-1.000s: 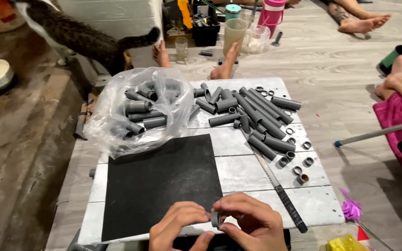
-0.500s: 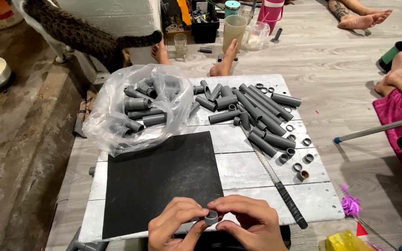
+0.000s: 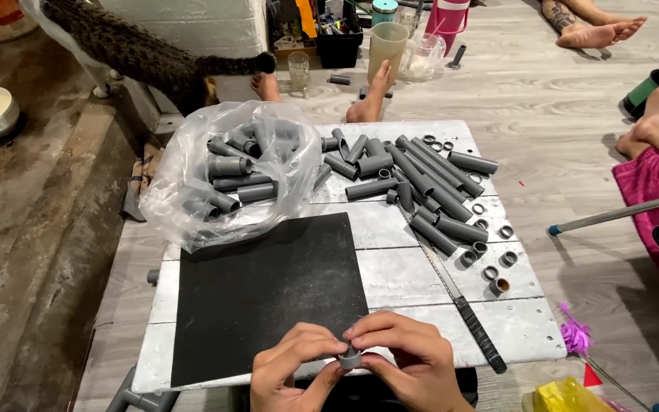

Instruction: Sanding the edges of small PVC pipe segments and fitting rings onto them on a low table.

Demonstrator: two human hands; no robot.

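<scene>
A: We see both hands together at the near edge of the tabletop [image 3: 390, 275]. The left hand [image 3: 293, 368] and the right hand [image 3: 406, 358] pinch one short grey pipe ring [image 3: 350, 357] between the fingertips, so both are closed on it.

B: Yes, the ring sits exactly between the two hands, just above the near edge of the black sheet [image 3: 268, 294]. We cannot tell if it touches the sheet or is lifted a little.

A: What could go wrong, in our opinion? The ring is small and smooth. If one fingertip slips, it may roll off the near edge, because the hands work so close to it.

B: We agree. Also, just to the right of the right hand lies a long saw knife [image 3: 459, 297], with its black handle nearest to the hand. A careless move of the right hand to that side could push it off the tabletop, or meet the blade.

A: Farther ahead of the hands lie the heap of grey pipe pieces [image 3: 413, 183] and the clear plastic bag [image 3: 226, 179] with more pieces. Round pipes roll easily if the tabletop shakes.

B: And the cat [image 3: 139, 53] walks far ahead on the left. A jump onto the tabletop would scatter the small rings [image 3: 497, 259] lying ahead to the right.
</scene>
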